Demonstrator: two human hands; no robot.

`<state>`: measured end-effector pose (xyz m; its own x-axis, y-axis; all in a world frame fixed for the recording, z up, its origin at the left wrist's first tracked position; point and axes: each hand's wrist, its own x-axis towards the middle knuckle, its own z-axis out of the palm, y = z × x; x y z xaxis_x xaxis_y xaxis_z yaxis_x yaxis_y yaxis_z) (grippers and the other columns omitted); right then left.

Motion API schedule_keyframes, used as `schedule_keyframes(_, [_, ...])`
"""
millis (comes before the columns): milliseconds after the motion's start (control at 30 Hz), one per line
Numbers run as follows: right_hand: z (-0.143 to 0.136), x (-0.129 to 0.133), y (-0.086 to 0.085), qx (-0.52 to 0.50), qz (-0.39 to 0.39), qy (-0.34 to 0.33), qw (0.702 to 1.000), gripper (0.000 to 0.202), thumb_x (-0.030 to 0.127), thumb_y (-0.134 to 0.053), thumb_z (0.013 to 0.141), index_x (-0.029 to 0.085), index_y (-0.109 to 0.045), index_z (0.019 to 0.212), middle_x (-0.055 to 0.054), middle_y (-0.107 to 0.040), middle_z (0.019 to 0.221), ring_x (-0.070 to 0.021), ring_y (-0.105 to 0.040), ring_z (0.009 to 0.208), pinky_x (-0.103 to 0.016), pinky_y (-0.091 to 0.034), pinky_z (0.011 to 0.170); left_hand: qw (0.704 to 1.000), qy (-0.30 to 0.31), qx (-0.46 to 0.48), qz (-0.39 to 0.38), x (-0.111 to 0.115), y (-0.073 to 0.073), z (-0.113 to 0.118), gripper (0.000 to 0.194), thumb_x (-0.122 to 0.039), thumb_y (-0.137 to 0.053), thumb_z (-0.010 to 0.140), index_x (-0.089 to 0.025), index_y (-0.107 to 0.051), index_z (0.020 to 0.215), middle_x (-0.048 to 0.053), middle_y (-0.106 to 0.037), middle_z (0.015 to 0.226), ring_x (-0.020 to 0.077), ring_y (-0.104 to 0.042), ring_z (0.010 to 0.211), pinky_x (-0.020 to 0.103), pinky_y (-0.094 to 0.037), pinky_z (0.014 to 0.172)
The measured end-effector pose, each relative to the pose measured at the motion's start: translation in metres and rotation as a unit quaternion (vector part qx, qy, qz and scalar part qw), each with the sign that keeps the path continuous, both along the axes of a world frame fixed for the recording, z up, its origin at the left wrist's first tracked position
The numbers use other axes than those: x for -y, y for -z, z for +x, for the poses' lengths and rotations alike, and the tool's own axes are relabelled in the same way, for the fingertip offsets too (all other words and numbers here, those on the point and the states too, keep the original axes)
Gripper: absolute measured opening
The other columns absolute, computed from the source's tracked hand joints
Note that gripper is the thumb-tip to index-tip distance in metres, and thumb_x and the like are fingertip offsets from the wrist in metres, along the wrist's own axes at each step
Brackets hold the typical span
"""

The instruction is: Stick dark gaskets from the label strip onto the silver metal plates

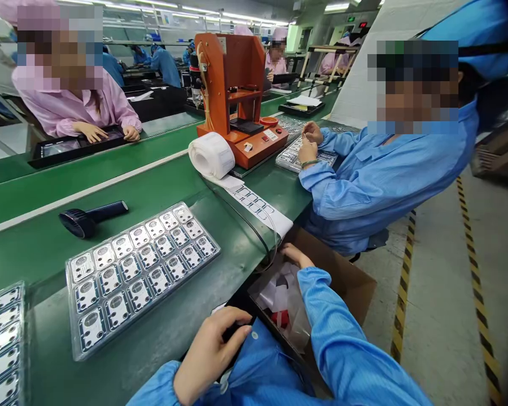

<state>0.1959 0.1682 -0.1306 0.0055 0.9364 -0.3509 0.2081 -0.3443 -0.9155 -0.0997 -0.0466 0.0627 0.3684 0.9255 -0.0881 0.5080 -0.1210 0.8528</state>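
My left hand [214, 349] is in front of my body near the table edge, thumb and forefinger apart, with nothing visible between them. My right hand [296, 255] reaches over an open cardboard box [355, 282], its fingers stretched out close to the hanging end of a white sticker strip [260, 206]; its thumb is hidden. The strip carries outlined stickers and runs from a white roll [211, 156] on the table. To the left lies a clear tray [146, 270] with rows of silver metal plates.
An orange press machine [241, 101] stands behind the roll. A dark handheld fan [88, 219] lies beyond the tray, and another tray [2, 344] is at far left. Scraps [281, 290] fill the box. A co-worker in blue [364, 175] sits at right; one in pink [76, 107] sits opposite.
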Motion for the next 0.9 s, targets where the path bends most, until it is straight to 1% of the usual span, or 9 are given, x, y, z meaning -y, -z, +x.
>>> schedule_keyframes(133, [0.010, 0.048, -0.004, -0.043, -0.027, -0.092, 0.994, 0.026, 0.037, -0.074, 0.084, 0.013, -0.068, 0.092, -0.005, -0.070, 0.093, -0.0188, -0.067, 0.085, -0.040, -0.055, 0.083, 0.997, 0.016, -0.011, -0.076, -0.013, 0.026, 0.016, 0.025, -0.034, -0.052, 0.091, -0.021, -0.070, 0.102, 0.003, -0.072, 0.103, 0.0180, -0.066, 0.096, 0.028, -0.051, 0.088])
schedule_keyframes(200, [0.015, 0.076, -0.010, -0.065, -0.011, -0.106, 0.992, 0.037, 0.045, -0.083, 0.069, 0.015, -0.070, 0.083, -0.005, -0.072, 0.087, -0.0235, -0.068, 0.088, -0.044, -0.053, 0.089, 0.995, 0.018, -0.021, -0.096, -0.026, 0.042, 0.027, 0.026, -0.034, -0.053, 0.089, -0.020, -0.070, 0.104, 0.004, -0.072, 0.104, 0.0199, -0.066, 0.097, 0.031, -0.050, 0.090])
schedule_keyframes(267, [0.017, 0.101, -0.020, -0.081, 0.017, -0.098, 0.992, 0.045, 0.055, -0.083, 0.061, 0.017, -0.072, 0.082, -0.006, -0.073, 0.088, -0.0275, -0.068, 0.094, -0.046, -0.050, 0.094, 0.994, 0.006, -0.027, -0.105, -0.042, 0.062, 0.042, 0.031, -0.034, -0.056, 0.087, -0.018, -0.068, 0.110, 0.008, -0.071, 0.111, 0.0229, -0.066, 0.103, 0.034, -0.049, 0.095])
schedule_keyframes(367, [0.016, 0.128, -0.037, -0.086, 0.058, -0.072, 0.992, 0.048, 0.060, -0.078, 0.065, 0.017, -0.073, 0.086, -0.007, -0.074, 0.091, -0.0294, -0.067, 0.095, -0.047, -0.050, 0.093, 0.993, -0.034, 0.016, -0.112, -0.064, 0.088, 0.072, 0.048, -0.034, -0.070, 0.077, -0.012, -0.064, 0.119, 0.017, -0.063, 0.128, 0.0295, -0.057, 0.122, 0.041, -0.041, 0.107])
schedule_keyframes(467, [0.011, 0.143, -0.053, -0.079, 0.096, -0.040, 0.991, 0.045, 0.056, -0.077, 0.069, 0.016, -0.072, 0.090, -0.010, -0.073, 0.093, -0.0291, -0.067, 0.094, -0.044, -0.051, 0.091, 0.982, -0.026, 0.108, -0.151, -0.078, 0.103, 0.101, 0.042, -0.025, -0.075, 0.072, -0.010, -0.065, 0.110, 0.015, -0.070, 0.113, 0.0265, -0.065, 0.106, 0.039, -0.049, 0.097])
schedule_keyframes(567, [0.006, 0.152, -0.065, -0.079, 0.143, 0.009, 0.987, 0.055, 0.053, -0.074, 0.074, 0.019, -0.063, 0.115, -0.010, -0.070, 0.106, -0.0263, -0.066, 0.096, -0.041, -0.053, 0.090, 0.977, -0.026, 0.149, -0.153, -0.079, 0.106, 0.118, 0.019, -0.018, -0.063, 0.081, -0.012, -0.064, 0.099, 0.009, -0.073, 0.099, 0.0183, -0.068, 0.090, 0.030, -0.053, 0.083])
schedule_keyframes(667, [0.003, 0.158, -0.077, -0.050, 0.221, 0.062, 0.972, 0.064, 0.047, -0.071, 0.079, 0.023, -0.047, 0.134, -0.009, -0.066, 0.108, -0.0227, -0.066, 0.092, -0.038, -0.055, 0.083, 0.975, -0.053, 0.172, -0.127, -0.072, 0.100, 0.120, 0.011, -0.017, -0.058, 0.084, -0.015, -0.061, 0.094, 0.006, -0.072, 0.101, 0.0160, -0.067, 0.093, 0.026, -0.051, 0.082])
schedule_keyframes(767, [0.004, 0.161, -0.091, 0.061, 0.286, 0.044, 0.955, 0.044, 0.042, -0.069, 0.082, 0.022, -0.060, 0.121, -0.007, -0.066, 0.097, -0.0209, -0.064, 0.084, -0.036, -0.054, 0.078, 0.978, -0.087, 0.168, -0.084, -0.065, 0.089, 0.114, 0.020, -0.019, -0.058, 0.085, -0.017, -0.055, 0.105, 0.004, -0.073, 0.098, 0.0145, -0.066, 0.086, 0.025, -0.049, 0.077])
schedule_keyframes(900, [0.005, 0.159, -0.112, 0.162, 0.332, 0.013, 0.929, 0.028, 0.046, -0.066, 0.085, 0.022, -0.070, 0.098, -0.007, -0.067, 0.090, -0.0219, -0.062, 0.080, -0.035, -0.053, 0.073, 0.987, -0.087, 0.133, -0.015, -0.062, 0.076, 0.108, 0.053, -0.018, -0.057, 0.086, -0.022, -0.040, 0.136, 0.001, -0.073, 0.098, 0.0136, -0.065, 0.077, 0.026, -0.048, 0.074])
